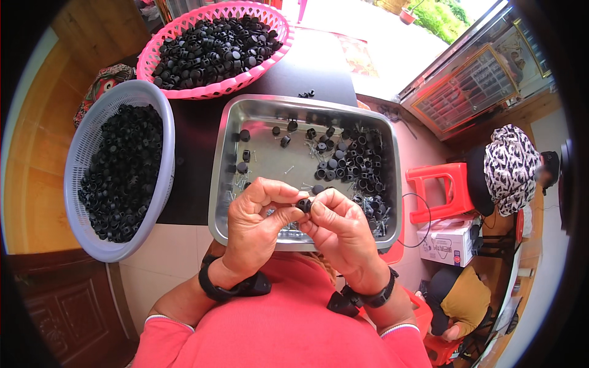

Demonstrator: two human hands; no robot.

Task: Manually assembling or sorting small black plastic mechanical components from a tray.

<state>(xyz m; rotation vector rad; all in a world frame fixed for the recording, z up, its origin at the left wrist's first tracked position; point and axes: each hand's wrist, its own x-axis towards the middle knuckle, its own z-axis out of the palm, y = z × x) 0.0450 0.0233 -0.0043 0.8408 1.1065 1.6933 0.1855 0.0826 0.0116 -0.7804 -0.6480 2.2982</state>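
My left hand (259, 211) and my right hand (338, 226) meet above the near side of a metal tray (216, 178). Between their pinched fingertips is a small black plastic fitting (304, 205), partly covered by the fingers. The tray holds loose black ring-shaped pieces (362, 161) and round black caps, gathered mostly along its right side. Thin silver screws (289, 169) lie scattered among them, with more in the near right corner. A wide black band circles each of my wrists.
A pink basket (199, 93) of black caps stands at the far left of the dark table (193, 138). A pale blue basket (78, 184) of black parts tilts at the left. Rightward are a red stool (438, 191), a white carton (446, 244) and two seated people.
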